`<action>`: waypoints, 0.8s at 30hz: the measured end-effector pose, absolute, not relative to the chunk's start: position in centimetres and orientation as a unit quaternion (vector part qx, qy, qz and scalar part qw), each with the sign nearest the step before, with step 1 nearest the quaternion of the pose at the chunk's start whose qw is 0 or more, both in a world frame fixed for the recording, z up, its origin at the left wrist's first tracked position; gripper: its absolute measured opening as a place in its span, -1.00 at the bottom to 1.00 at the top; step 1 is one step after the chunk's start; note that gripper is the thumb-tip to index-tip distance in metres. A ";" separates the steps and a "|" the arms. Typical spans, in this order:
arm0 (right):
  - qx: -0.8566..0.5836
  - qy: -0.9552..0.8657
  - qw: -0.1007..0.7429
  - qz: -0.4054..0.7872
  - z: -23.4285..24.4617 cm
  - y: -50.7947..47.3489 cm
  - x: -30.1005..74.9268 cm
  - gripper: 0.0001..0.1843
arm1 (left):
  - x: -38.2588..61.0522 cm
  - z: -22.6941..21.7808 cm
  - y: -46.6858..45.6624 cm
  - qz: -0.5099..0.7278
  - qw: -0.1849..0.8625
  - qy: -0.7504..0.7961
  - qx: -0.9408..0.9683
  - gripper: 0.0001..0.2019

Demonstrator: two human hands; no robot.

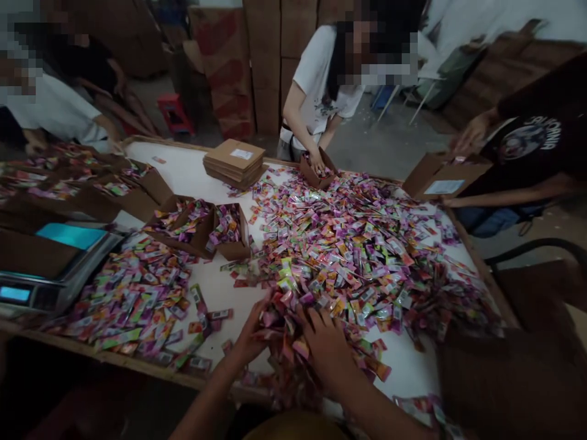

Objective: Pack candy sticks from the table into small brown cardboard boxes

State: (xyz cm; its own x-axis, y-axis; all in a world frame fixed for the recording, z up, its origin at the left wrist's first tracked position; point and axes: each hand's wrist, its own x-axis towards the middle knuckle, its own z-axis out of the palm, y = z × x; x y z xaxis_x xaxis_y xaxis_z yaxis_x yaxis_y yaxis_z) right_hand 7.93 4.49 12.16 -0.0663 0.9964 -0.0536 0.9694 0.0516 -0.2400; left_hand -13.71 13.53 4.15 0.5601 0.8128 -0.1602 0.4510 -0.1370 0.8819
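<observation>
Both hands are in the sachets. My left hand (250, 335) has its fingers apart with the tips pushed into the pile, but I can't tell if they're clamped on anything. My right hand (326, 349) is spread, fingers apart, pressing on top. Both are at the near edge of the main heap of foil sachets (362, 256), which covers most of the right half of the white-topped table (178, 171).

Status: most of the loose stock is on the table. A second spread of sachets (132, 299) lies near left, beside a digital scale (32, 293). Two open cardboard cartons (197, 242) left of centre hold sachets, level not clear. More open cartons (151, 189) with sachets sit far left. A stack of closed, labelled cartons (233, 162) is at the far edge. A co-worker's hand (316, 162) is in a carton (312, 177) at the far edge; another carton (443, 177) sits far right by a second co-worker.
</observation>
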 end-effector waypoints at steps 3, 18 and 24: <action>-0.658 -0.742 0.001 0.129 10.3 6.1 7.5 -0.56 | -12.0 7.0 14.3 0.132 0.376 0.401 0.825 -0.27; -0.704 -0.677 0.195 0.087 17.5 7.7 16.7 -0.86 | -1.3 9.6 16.6 -0.125 0.252 0.313 0.907 -0.75; -0.766 -0.584 0.266 0.038 17.6 5.0 18.1 -0.67 | 1.2 7.6 19.4 -0.116 0.341 0.316 0.878 -0.87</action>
State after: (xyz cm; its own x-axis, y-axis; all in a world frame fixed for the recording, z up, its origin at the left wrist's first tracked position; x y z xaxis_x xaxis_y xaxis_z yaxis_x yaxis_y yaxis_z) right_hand 18.07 5.03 17.61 0.3140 0.9152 0.2524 0.8745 -0.1753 -0.4523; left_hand 1.18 19.38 7.63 0.7738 0.4754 -0.4186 0.6333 -0.5680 0.5257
